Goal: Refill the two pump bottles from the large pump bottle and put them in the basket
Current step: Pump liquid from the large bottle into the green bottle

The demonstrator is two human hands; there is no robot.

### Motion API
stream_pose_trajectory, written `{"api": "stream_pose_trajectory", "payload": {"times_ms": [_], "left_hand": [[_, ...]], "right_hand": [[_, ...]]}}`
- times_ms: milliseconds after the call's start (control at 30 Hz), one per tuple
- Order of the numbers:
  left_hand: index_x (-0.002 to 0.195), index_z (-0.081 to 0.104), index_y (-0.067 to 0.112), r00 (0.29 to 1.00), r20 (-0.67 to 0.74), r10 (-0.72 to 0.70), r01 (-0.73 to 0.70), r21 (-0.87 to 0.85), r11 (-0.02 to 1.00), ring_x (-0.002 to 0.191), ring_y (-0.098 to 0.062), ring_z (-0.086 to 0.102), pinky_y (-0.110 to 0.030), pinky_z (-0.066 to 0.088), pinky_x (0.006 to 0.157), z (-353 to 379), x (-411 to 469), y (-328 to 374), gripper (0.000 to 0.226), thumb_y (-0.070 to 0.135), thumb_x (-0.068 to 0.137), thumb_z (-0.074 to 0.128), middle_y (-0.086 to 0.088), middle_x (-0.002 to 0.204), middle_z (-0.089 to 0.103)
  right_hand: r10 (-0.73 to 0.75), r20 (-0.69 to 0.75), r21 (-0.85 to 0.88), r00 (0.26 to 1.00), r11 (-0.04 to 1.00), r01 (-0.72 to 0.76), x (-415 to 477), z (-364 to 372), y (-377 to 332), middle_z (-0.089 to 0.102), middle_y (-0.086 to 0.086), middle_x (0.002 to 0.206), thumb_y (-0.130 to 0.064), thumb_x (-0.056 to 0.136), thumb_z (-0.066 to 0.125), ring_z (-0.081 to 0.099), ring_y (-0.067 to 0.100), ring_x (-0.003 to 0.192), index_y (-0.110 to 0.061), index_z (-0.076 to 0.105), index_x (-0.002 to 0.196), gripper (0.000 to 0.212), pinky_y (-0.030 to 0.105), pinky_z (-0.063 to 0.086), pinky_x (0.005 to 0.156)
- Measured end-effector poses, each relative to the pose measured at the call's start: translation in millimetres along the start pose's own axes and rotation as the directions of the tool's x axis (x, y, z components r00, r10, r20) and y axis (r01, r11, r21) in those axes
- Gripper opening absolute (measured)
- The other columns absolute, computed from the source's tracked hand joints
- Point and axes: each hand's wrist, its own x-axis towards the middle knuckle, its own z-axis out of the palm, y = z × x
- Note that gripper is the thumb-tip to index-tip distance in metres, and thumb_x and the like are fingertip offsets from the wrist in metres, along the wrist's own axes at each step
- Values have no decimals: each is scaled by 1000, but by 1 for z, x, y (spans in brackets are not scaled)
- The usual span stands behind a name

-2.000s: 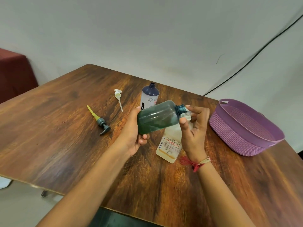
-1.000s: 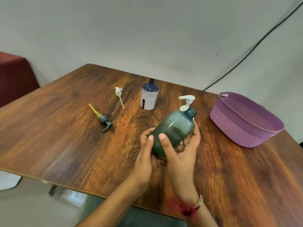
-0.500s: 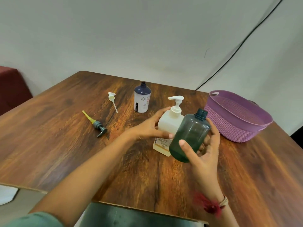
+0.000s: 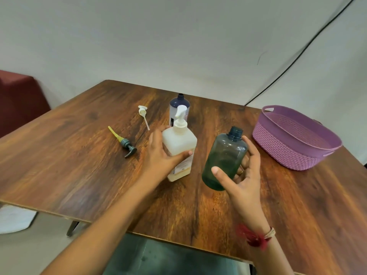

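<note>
My left hand [image 4: 160,157] grips the large white pump bottle [image 4: 179,142] standing mid-table, its white pump head on top. My right hand [image 4: 243,175] holds the dark green bottle [image 4: 224,161] just above the table to the right; its neck is open, with no pump. Behind the white bottle stands a small navy and white bottle [image 4: 179,102], also uncapped and partly hidden. A grey pump with a yellow tube [image 4: 125,144] and a white pump with its tube [image 4: 144,116] lie loose on the table at the left. The purple basket [image 4: 294,143] sits at the right.
The wooden table [image 4: 79,165] has its near edge close to my body and its left edge by a dark red seat [image 4: 19,100]. A black cable [image 4: 297,54] runs down the wall behind the basket.
Both hands held the green bottle a second ago. My left hand has let go of it and taken the white pump bottle; my right hand has carried the green bottle a little right.
</note>
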Motion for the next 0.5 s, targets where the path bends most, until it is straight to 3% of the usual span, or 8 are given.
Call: {"api": "stream_pose_trajectory", "payload": {"times_ms": [167, 300, 333, 400, 500], "left_hand": [[117, 36, 32, 981, -193, 20, 8, 147, 989, 106, -7, 42, -36, 48, 85, -20, -19, 3, 84, 65, 50, 75, 11, 111, 40], [129, 26, 37, 996, -84, -21, 41, 238, 971, 116, -9, 36, -37, 41, 95, -27, -20, 7, 103, 76, 44, 69, 10, 122, 34], [134, 24, 37, 999, -35, -34, 41, 192, 981, 120, -9, 35, -36, 39, 97, -33, -18, 8, 107, 79, 45, 66, 10, 128, 33], [140, 26, 31, 1000, 27, 0, 2, -68, 998, 127, -8, 39, -33, 39, 101, -48, -8, 13, 105, 83, 55, 57, 6, 136, 37], [141, 36, 19, 993, 42, 111, -91, -330, 940, 123, -7, 49, -27, 41, 100, -64, 16, 27, 100, 87, 68, 39, 1, 134, 51]], "right_hand": [[5, 59, 30, 998, 1000, -6, 2, 20, 7, 51, -21, 130, -33, 67, 78, 54, 6, 119, -41, 30, 140, 88, 18, 50, 86], [-8, 95, 33, 995, 999, 5, 7, 30, 8, 52, -16, 131, -33, 67, 77, 55, 8, 119, -41, 30, 141, 88, 19, 51, 86], [-11, 99, 32, 995, 999, 8, 7, 30, 8, 52, -15, 131, -33, 67, 77, 55, 8, 118, -41, 30, 141, 88, 18, 50, 86], [-10, 98, 29, 995, 1000, 7, 8, 30, 8, 52, -17, 130, -33, 67, 77, 55, 7, 118, -41, 30, 141, 88, 16, 50, 85], [-4, 86, 33, 996, 999, 1, 7, 26, 10, 52, -19, 129, -35, 65, 76, 55, 7, 117, -39, 31, 141, 88, 16, 50, 84]]}}
